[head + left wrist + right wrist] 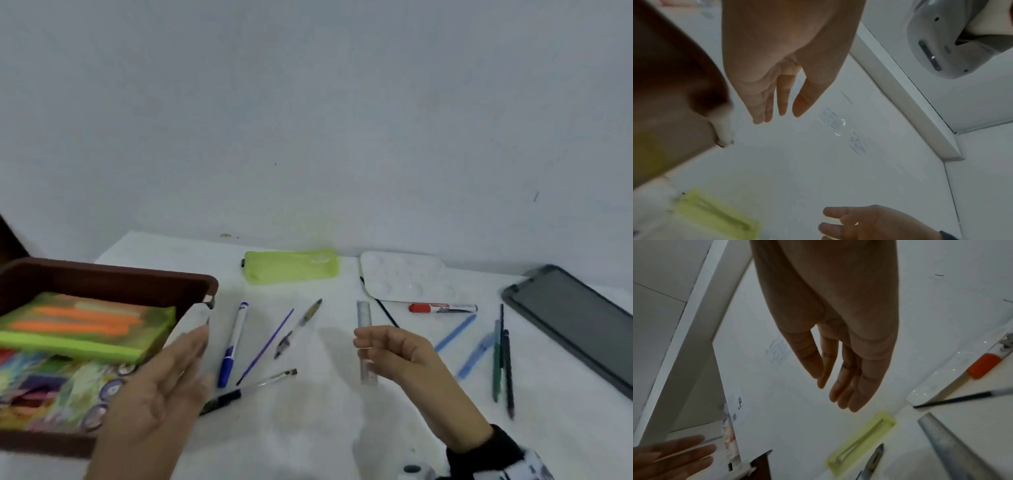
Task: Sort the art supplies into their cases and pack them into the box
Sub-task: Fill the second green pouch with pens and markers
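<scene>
Over table (308, 428): both hands empty.

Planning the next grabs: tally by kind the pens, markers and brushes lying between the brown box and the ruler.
Markers: 1, the blue marker
Brushes: 1, the thin purple brush
Pens: 2, the clear pen and the black-capped pen
Total: 4

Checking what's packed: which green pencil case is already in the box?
The orange-striped green case lies in the brown box; the plain lime case lies by the wall.
</scene>
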